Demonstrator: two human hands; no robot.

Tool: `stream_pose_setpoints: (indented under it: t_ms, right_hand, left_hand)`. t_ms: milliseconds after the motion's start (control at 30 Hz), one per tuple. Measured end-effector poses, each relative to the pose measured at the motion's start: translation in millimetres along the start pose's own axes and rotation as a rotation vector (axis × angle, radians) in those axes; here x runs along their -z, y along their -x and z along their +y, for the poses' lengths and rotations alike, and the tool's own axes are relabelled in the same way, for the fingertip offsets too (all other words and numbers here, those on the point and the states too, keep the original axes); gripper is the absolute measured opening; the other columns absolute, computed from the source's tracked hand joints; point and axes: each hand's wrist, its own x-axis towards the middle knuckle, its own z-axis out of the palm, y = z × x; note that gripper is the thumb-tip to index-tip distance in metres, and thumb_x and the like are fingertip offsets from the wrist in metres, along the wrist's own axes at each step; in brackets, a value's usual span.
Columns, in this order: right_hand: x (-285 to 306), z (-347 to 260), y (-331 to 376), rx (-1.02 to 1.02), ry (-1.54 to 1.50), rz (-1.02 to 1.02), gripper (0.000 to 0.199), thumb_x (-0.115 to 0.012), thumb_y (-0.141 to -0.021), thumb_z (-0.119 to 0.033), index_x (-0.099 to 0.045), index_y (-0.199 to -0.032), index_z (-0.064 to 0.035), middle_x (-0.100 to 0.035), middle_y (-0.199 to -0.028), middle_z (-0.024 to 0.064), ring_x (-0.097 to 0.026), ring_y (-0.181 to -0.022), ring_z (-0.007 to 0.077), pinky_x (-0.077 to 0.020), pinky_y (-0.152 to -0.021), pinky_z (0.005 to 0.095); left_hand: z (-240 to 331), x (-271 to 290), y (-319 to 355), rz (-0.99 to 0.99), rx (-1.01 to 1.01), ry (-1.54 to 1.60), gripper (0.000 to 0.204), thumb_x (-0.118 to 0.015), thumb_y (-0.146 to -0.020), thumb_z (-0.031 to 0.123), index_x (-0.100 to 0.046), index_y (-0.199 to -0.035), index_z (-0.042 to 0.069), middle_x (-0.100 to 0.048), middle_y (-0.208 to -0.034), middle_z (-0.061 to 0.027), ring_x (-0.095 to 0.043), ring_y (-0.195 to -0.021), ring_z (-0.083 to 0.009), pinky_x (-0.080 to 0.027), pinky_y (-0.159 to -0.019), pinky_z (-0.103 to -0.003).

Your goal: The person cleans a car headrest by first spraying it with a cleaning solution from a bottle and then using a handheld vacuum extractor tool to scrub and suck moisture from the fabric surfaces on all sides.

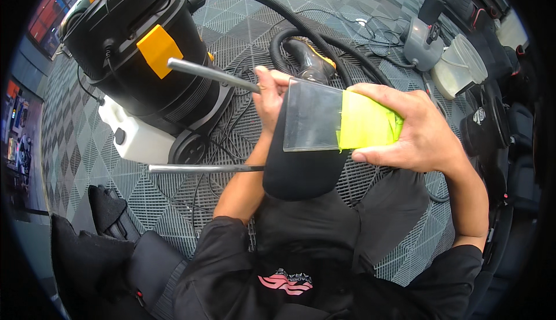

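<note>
Black padded headrest in the middle of the action here, held up over the lap, its two bare metal posts pointing away to the left! The left hand has it from behind, fingers curling in by the upper post and pressing on the pad, though part of that grip is hidden. And across comes the right hand, thumb and fingers pinching a bright yellow-green cloth-like wrap around one end of a clear rectangular plastic plate, which lies over the upper part of the pad; whether it actually touches, I cannot tell.

How far along are we? The headrest is loose, posts exposed, and the plate is in place over the pad, so this looks like mid-job. How much of the pad has been worked, and how much is left, the view does not show.

Now the count: one headrest, two posts, one plate, one wrap. Around them on the grey grid-tile floor, one black-and-yellow drum vacuum, one white plastic jug, one black hose nozzle with an orange edge, and one translucent bucket over on the right.
</note>
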Motion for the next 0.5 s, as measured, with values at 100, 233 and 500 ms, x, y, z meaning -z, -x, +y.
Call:
stream_pose_setpoints:
  t_ms: [100,233,500]
  right_hand:
    - [-5.9,-0.5,1.5,0.145,-0.002,0.087,0.070,-0.090,-0.069,-0.028,-0.062,-0.127,-0.0018,-0.074,-0.103,0.0176,-0.073,-0.089,0.0359,-0.0584,-0.080,0.0376]
    - [-2.7,-8.5,6.0,0.173,0.059,0.113,0.074,-0.091,-0.067,-0.030,-0.062,-0.129,-0.0013,-0.073,-0.108,0.0178,-0.073,-0.094,0.0347,-0.0577,-0.083,0.0377]
    - [4.6,-8.3,22.3,0.178,0.101,0.104,0.075,-0.091,-0.067,-0.029,-0.061,-0.131,-0.0027,-0.073,-0.117,0.0165,-0.073,-0.099,0.0338,-0.0581,-0.085,0.0368]
  left_hand:
    - [9.4,-6.5,-1.9,0.032,-0.026,0.172,0.068,-0.035,-0.109,0.054,-0.062,-0.075,0.003,-0.066,-0.067,-0.0085,-0.061,-0.056,-0.0133,-0.052,-0.054,-0.027]
    - [24.8,-22.8,0.2,-0.021,0.017,0.368,0.067,-0.035,-0.108,0.057,-0.061,-0.075,0.005,-0.063,-0.065,-0.0074,-0.060,-0.054,-0.0144,-0.053,-0.053,-0.028]
    - [36.0,-3.5,-8.4,-0.250,0.184,0.736,0.070,-0.029,-0.109,0.058,-0.060,-0.074,0.006,-0.060,-0.063,-0.0039,-0.053,-0.054,-0.0112,-0.047,-0.051,-0.024]
